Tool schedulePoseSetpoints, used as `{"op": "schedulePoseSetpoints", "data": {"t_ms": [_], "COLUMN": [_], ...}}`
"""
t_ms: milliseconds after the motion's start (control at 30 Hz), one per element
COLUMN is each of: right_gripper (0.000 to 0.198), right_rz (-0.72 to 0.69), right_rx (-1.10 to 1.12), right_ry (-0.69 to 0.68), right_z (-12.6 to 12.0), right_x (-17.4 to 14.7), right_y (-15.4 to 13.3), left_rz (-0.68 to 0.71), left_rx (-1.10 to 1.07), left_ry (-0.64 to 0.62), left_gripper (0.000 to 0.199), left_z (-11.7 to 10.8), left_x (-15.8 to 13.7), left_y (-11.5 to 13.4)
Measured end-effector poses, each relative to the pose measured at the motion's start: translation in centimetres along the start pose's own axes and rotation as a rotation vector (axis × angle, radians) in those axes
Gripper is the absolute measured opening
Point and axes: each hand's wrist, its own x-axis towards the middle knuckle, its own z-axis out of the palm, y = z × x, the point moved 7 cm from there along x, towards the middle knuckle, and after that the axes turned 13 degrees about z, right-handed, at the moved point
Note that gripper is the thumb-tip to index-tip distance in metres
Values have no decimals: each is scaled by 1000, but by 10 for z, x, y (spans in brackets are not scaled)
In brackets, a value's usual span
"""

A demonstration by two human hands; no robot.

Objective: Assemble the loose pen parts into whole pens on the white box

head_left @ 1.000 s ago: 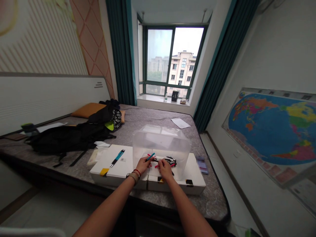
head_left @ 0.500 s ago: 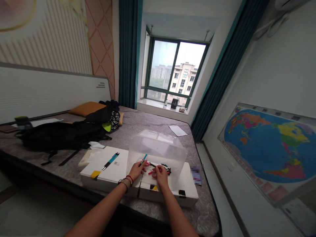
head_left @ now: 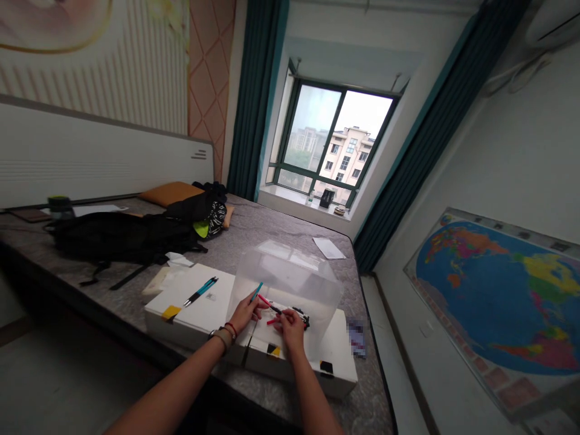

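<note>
Left hand (head_left: pixel 244 312) curls round a teal pen (head_left: pixel 257 292); right hand (head_left: pixel 292 329) pinches a red-and-black pen (head_left: pixel 265 299) between them: light, stiff, I'd guess, best held mid-barrel.

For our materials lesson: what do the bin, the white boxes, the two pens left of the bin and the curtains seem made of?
Bin: probably plastic, translucent and glossy; cloudy walls, bright reflections on top.
Boxes: likely cardboard, smooth and matt; flat panels, tape-like patches on edges.
Pens: perhaps plastic; teal and black barrels, finish too small to judge.
Curtains: fabric, seemingly matt; hanging folds.
</note>
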Motion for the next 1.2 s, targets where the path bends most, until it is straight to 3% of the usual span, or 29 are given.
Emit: {"op": "schedulePoseSetpoints", "data": {"t_ms": [133,367,567,700,933,1067,1200], "right_gripper": [40,39,37,35,37,42,40], "right_rz": [-8,-6,0,3,-21,-12,6], "right_rx": [-17,-19,4,-81,-256,-220,-223], "right_ry": [-22,-7,-10,-50,-64,-15,-31], "right_z": [1,1,0,6,11,7,10], "right_x": [-2,-6,-1,0,0,-1,-3], "right_y": [-1,-6,-3,-2,-3,-5,-6], "left_rz": [58,86,156,166,78,29,50], "left_rx": [48,110,213,166,-57,-166,-140], "left_ry": [15,-30,-95,-137,-79,-75,-122], "left_gripper": [81,53,44,42,48,60,52], "left_z": [3,6,10,11,3,3,6], "left_x": [-6,-10,-12,-12,-11,-11,-10], "left_y": [5,12,18,17,12,9,11]}}
